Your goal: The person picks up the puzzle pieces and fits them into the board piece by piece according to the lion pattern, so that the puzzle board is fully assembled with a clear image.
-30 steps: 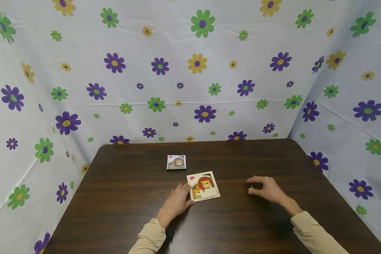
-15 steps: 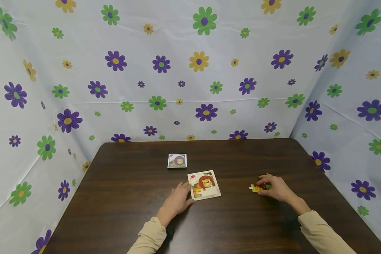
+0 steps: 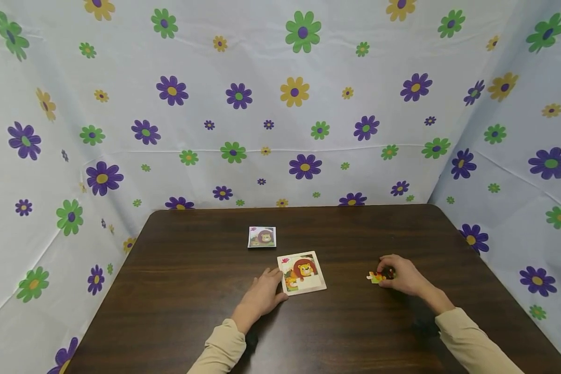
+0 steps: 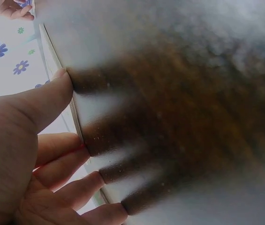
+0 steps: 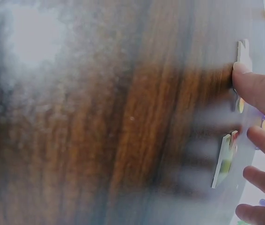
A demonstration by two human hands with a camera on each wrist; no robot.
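A square wooden puzzle board (image 3: 314, 283) with a lion picture lies in the middle of the table, a pale bare patch at its lower right. My left hand (image 3: 260, 295) rests against its left edge, fingers extended and thumb at the near corner. To the right, my right hand (image 3: 404, 278) reaches down over a few colourful puzzle pieces (image 3: 375, 277). In the right wrist view, its thumb touches one puzzle piece (image 5: 245, 52), while the other fingers are spread apart above another puzzle piece (image 5: 224, 161). Part of the pieces is hidden by the hand.
Behind the board lies a small picture card (image 3: 262, 237) showing the same lion. The dark wooden table (image 3: 191, 270) reaches back to a white curtain (image 3: 262, 104) with flower prints, which also encloses both sides.
My right hand has moved to the right, and colourful pieces hidden before now show at its fingertips. The left hand stays at the board's edge.
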